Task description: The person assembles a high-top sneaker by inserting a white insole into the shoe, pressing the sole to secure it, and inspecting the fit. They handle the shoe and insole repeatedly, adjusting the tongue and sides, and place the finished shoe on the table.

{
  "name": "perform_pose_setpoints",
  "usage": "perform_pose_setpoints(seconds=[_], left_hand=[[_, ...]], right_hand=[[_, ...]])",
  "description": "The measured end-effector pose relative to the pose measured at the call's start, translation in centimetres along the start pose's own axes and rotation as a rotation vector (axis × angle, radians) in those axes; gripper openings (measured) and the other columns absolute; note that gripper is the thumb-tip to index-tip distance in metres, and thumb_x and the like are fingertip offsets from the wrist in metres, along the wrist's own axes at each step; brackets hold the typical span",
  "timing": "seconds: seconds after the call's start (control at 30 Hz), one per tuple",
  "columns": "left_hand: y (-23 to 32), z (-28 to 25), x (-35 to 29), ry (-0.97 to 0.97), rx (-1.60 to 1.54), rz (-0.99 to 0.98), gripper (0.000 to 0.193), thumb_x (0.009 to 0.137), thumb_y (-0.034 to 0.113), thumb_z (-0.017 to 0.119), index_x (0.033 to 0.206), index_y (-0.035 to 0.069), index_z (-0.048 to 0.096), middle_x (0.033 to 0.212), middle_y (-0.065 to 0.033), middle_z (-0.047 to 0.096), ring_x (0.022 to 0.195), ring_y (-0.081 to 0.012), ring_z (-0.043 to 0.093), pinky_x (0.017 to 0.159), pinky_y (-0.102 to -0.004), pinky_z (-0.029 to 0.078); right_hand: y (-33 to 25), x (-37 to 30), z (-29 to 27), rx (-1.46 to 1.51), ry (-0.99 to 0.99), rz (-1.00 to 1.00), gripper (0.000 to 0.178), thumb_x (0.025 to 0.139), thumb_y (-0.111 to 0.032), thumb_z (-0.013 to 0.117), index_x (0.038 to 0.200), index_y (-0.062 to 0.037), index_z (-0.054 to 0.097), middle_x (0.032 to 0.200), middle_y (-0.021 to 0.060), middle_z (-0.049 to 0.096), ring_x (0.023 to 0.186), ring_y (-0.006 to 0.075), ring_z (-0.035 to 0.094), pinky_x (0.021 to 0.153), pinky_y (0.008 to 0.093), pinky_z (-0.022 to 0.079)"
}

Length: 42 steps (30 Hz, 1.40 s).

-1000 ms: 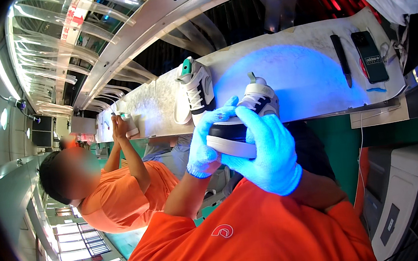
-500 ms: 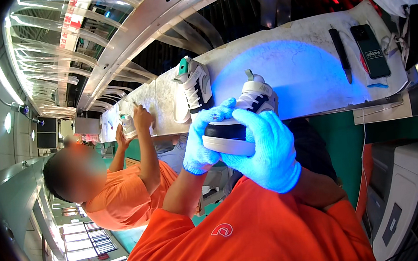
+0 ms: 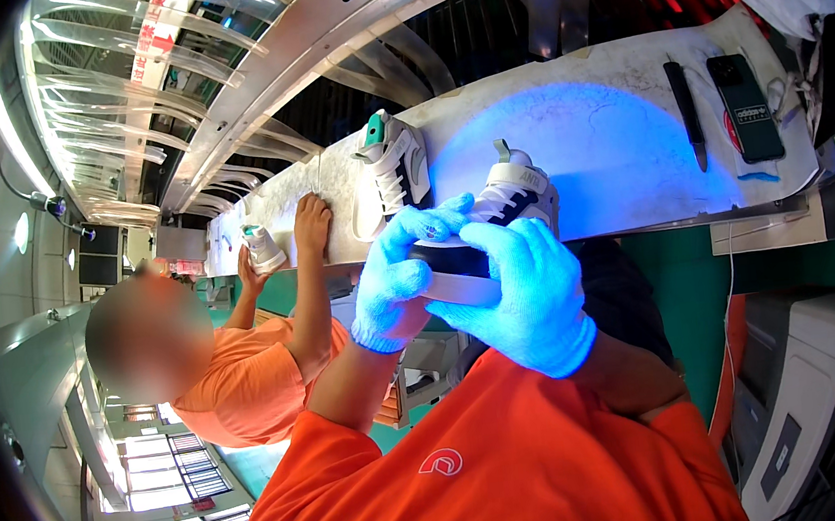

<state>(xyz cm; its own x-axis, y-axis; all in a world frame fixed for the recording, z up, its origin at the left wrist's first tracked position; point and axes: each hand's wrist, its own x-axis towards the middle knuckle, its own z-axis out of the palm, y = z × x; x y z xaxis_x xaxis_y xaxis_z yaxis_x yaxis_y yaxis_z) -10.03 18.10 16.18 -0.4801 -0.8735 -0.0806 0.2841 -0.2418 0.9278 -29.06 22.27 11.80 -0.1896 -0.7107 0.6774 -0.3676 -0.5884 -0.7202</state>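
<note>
A white and dark sneaker (image 3: 522,178) with pale laces is in both my hands, its toe toward me and its heel tab pointing away. My left hand (image 3: 390,288), in a knit glove lit blue, grips the toe's left side. Gloved the same way, my right hand (image 3: 531,295) wraps round the right side, its fingers and thumb at the pale sole edge (image 3: 462,288). Much of the sneaker's forefoot is hidden by my fingers. Left of it on the bench stands another sneaker (image 3: 392,181) with a green patch at its tongue, a pale sole (image 3: 367,207) beside it.
Blue light falls on the bench (image 3: 484,118). A dark phone (image 3: 748,123) and a slim black tool (image 3: 687,119) lie at its right. At left, a co-worker in orange (image 3: 268,375) holds a light shoe (image 3: 263,249). A grey machine (image 3: 813,403) stands lower right.
The held sneaker's toe has tilted, so less of its dark front shows between my hands. My left hand has moved slightly left. The co-worker's far hand now rests on the bench.
</note>
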Motion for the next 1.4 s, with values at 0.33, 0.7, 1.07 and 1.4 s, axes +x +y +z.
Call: perform_pose_setpoints(seconds=[0.33, 0.7, 1.07, 1.4], left_hand=[[1.4, 0.9, 0.4, 0.074, 0.048, -0.107, 0.055, 0.084, 0.031, 0.092, 0.128, 0.005, 0.07, 0.15, -0.0188, 0.063, 0.149, -0.0355, 0.055, 0.125, -0.0524, 0.044], [1.6, 0.5, 1.5, 0.072, 0.067, -0.107, 0.055, 0.082, 0.034, 0.091, 0.124, 0.004, 0.071, 0.144, -0.0219, 0.066, 0.145, -0.035, 0.057, 0.123, -0.051, 0.044], [0.8, -0.8, 1.7, 0.019, 0.046, -0.005, 0.047, 0.082, 0.031, 0.091, 0.117, 0.006, 0.072, 0.127, -0.0155, 0.072, 0.147, -0.0371, 0.054, 0.127, -0.0564, 0.039], [0.7, -1.6, 1.7, 0.014, 0.081, 0.026, 0.046, 0.083, 0.032, 0.09, 0.116, 0.005, 0.071, 0.127, -0.0179, 0.073, 0.147, -0.0381, 0.054, 0.127, -0.0563, 0.038]], right_hand=[[-0.1, 1.5, 0.0, 0.028, 0.007, 0.007, 0.068, 0.071, -0.026, 0.104, 0.126, -0.0076, 0.068, 0.099, 0.0101, 0.07, 0.085, 0.0326, 0.07, 0.075, 0.0431, 0.059], [0.6, 1.9, 0.1, 0.045, -0.008, 0.064, 0.072, 0.067, -0.031, 0.106, 0.124, -0.0076, 0.069, 0.102, 0.0117, 0.071, 0.088, 0.0336, 0.072, 0.074, 0.0443, 0.06], [1.3, 1.6, 0.3, 0.074, -0.109, 0.089, 0.068, 0.07, -0.034, 0.104, 0.124, -0.0115, 0.069, 0.105, 0.0092, 0.07, 0.092, 0.0326, 0.072, 0.081, 0.0447, 0.06], [0.6, 0.8, 0.4, 0.015, -0.069, 0.097, 0.073, 0.066, -0.033, 0.108, 0.122, -0.008, 0.067, 0.105, 0.0115, 0.069, 0.088, 0.0326, 0.071, 0.076, 0.0433, 0.06]])
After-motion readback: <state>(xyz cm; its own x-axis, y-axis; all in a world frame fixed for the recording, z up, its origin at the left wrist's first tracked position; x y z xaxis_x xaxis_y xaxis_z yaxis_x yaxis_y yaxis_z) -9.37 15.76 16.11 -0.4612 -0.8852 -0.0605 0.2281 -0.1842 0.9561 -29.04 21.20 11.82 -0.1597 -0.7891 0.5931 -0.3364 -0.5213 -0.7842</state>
